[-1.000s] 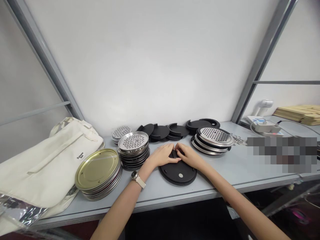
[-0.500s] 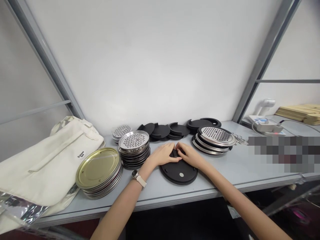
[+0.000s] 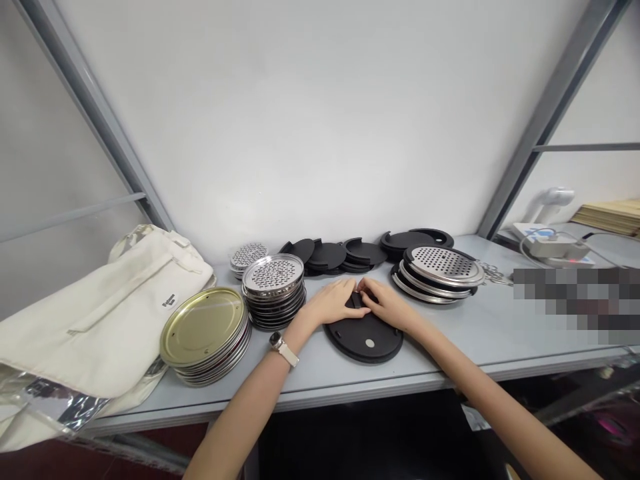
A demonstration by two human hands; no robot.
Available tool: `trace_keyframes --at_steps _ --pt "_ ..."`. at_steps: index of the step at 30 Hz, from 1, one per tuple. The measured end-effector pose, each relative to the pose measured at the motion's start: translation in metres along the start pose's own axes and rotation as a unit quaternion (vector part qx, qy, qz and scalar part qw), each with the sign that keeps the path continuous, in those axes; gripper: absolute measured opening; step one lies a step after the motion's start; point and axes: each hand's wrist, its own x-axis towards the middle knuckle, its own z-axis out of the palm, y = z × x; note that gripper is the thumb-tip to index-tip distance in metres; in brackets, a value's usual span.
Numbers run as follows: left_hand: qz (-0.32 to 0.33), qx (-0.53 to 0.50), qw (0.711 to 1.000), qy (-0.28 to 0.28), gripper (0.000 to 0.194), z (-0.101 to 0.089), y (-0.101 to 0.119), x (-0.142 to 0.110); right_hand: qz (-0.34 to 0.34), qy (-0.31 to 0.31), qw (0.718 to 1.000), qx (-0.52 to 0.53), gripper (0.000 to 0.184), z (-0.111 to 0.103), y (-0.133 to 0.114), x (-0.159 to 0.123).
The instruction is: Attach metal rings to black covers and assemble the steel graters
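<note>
A: Where is the black disc [image 3: 363, 335] lying?

B: Flat on the grey table [image 3: 500, 333], near its front edge, with a small silver spot at the middle of the disc.

A: And the hands?

B: Both rest on the far rim of the black disc. The left hand [image 3: 334, 301] comes in from the disc's left, palm down, fingers curled toward a small black part at the rim. The right hand [image 3: 387, 303] meets it from the disc's right, fingertips touching the same spot. The fingers are bent and pinched together there, but I cannot tell whether they truly clamp that part or only press on it.

A: What lies around the disc?

B: Just left of it stands a stack of perforated steel plates [image 3: 273, 291] in black rings. Further left of the disc is a stack of gold-toned lids [image 3: 204, 329], and beyond that a white cloth bag [image 3: 100, 313]. Behind the disc, against the wall, lie loose black covers [image 3: 345, 255]. To the disc's right sits another stack topped by a perforated plate [image 3: 443, 263].

A: Anything on the wrist?

B: A watch [image 3: 280, 345] on the left one.
</note>
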Motion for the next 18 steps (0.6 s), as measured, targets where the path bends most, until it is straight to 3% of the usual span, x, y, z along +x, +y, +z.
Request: trace_keyframes --at_steps 18 --pt "0.009 -0.016 1.000 0.000 0.033 0.0002 -0.0002 -0.0008 0.003 -0.005 1.000 0.008 0.007 0.0006 0.0024 -0.0005"
